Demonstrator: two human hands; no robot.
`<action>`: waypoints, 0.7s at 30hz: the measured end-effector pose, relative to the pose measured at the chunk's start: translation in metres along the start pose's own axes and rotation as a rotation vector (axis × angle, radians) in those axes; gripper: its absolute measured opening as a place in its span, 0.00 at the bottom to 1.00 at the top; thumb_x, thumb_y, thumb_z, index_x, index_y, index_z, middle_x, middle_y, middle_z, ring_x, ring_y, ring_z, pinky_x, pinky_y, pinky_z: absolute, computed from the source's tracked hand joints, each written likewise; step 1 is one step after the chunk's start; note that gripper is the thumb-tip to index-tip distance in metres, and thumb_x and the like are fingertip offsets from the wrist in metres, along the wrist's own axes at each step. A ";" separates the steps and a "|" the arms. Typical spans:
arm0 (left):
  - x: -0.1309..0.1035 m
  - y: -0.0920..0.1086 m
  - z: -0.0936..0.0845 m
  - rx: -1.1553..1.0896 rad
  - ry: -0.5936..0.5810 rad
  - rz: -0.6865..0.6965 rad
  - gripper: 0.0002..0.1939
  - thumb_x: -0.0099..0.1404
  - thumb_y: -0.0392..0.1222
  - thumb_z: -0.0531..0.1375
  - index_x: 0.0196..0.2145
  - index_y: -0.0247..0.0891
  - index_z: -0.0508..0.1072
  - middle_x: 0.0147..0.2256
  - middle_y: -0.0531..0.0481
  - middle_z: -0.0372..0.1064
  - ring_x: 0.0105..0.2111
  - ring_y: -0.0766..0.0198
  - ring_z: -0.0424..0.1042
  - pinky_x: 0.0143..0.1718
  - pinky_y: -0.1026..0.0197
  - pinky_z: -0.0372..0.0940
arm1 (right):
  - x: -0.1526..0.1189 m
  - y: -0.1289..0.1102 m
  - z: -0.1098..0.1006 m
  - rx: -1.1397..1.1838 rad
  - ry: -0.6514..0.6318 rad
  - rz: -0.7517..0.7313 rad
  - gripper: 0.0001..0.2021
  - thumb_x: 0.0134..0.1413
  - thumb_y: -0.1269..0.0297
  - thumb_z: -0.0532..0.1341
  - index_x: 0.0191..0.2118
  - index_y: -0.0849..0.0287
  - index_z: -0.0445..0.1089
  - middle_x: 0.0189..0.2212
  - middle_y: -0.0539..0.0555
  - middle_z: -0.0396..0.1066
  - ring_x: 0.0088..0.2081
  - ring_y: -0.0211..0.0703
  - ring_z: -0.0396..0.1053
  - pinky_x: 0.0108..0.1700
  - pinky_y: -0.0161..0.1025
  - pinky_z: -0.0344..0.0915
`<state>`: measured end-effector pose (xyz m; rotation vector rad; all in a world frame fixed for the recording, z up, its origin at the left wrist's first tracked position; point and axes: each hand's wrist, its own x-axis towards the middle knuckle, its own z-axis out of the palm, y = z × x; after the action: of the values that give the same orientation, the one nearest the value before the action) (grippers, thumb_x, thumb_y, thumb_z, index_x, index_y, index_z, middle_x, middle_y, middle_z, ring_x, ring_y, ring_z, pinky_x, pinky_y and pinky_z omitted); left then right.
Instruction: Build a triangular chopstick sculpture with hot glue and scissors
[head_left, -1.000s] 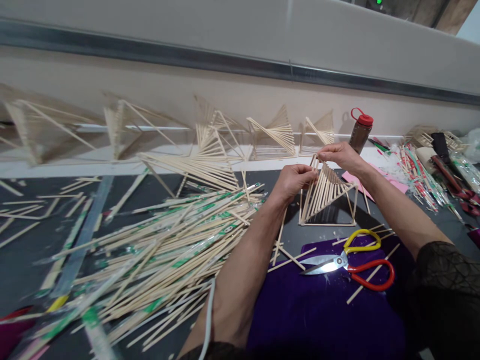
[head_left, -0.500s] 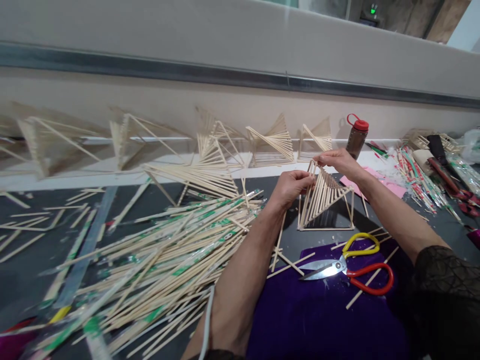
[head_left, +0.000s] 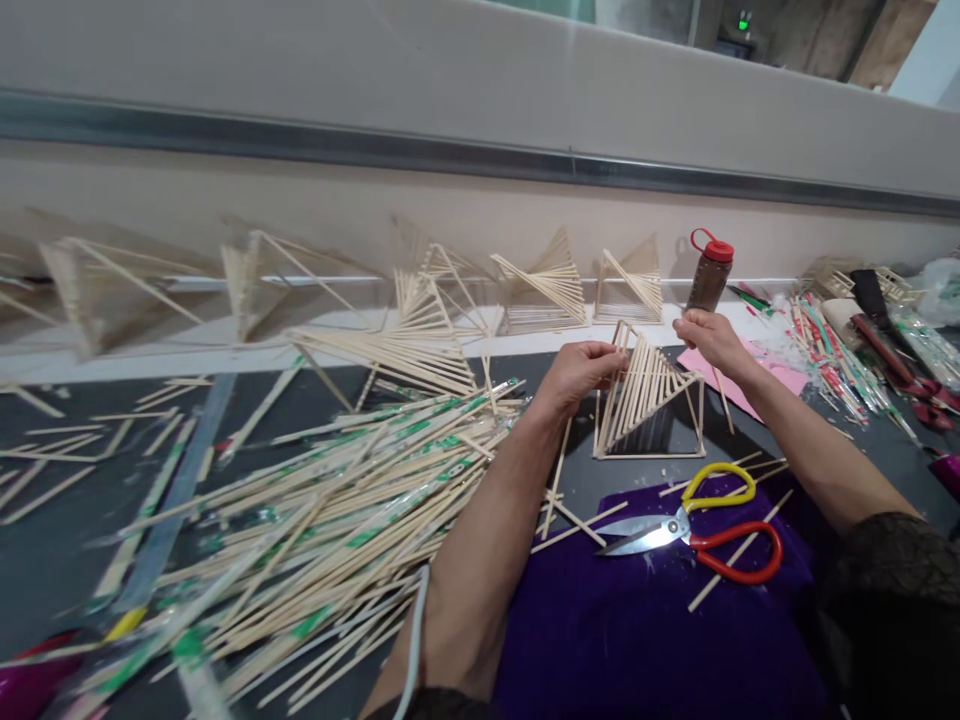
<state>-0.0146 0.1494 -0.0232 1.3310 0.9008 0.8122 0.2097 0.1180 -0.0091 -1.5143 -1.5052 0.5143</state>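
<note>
Pinching the upper left of the stick frame (head_left: 637, 400) between thumb and fingers, the left hand (head_left: 589, 370) steadied it on the dark tabletop (head_left: 52, 560), just beyond the scissors (head_left: 679, 525) that lay on the purple cloth (head_left: 637, 640). The right hand (head_left: 711, 340) was apart from the frame, near the red-capped bottle (head_left: 709, 280), its fingers curled together, though whether around anything small could not be told. Loose sticks (head_left: 360, 520) lay heaped to the left.
</note>
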 end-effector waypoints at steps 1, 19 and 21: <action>0.000 0.000 0.000 -0.001 -0.007 -0.004 0.16 0.41 0.48 0.70 0.26 0.35 0.78 0.25 0.49 0.74 0.25 0.66 0.69 0.29 0.62 0.61 | -0.005 0.000 -0.004 -0.055 0.007 0.005 0.17 0.50 0.52 0.56 0.19 0.57 0.61 0.16 0.46 0.59 0.22 0.34 0.56 0.28 0.35 0.52; -0.008 0.017 -0.024 -0.092 0.113 0.035 0.19 0.46 0.53 0.70 0.29 0.36 0.77 0.30 0.46 0.77 0.28 0.66 0.73 0.29 0.64 0.63 | -0.070 -0.001 -0.066 -0.175 -0.030 0.082 0.16 0.50 0.52 0.60 0.27 0.60 0.75 0.26 0.55 0.74 0.29 0.41 0.68 0.32 0.38 0.62; -0.010 0.017 -0.024 -0.091 0.122 0.053 0.17 0.47 0.52 0.70 0.28 0.35 0.77 0.30 0.46 0.77 0.27 0.67 0.72 0.28 0.65 0.62 | -0.081 0.006 -0.082 -0.174 0.011 0.124 0.15 0.47 0.52 0.63 0.28 0.60 0.78 0.28 0.56 0.75 0.29 0.43 0.70 0.32 0.40 0.63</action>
<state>-0.0402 0.1519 -0.0059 1.2404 0.9160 0.9737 0.2663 0.0182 0.0029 -1.7511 -1.4849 0.4548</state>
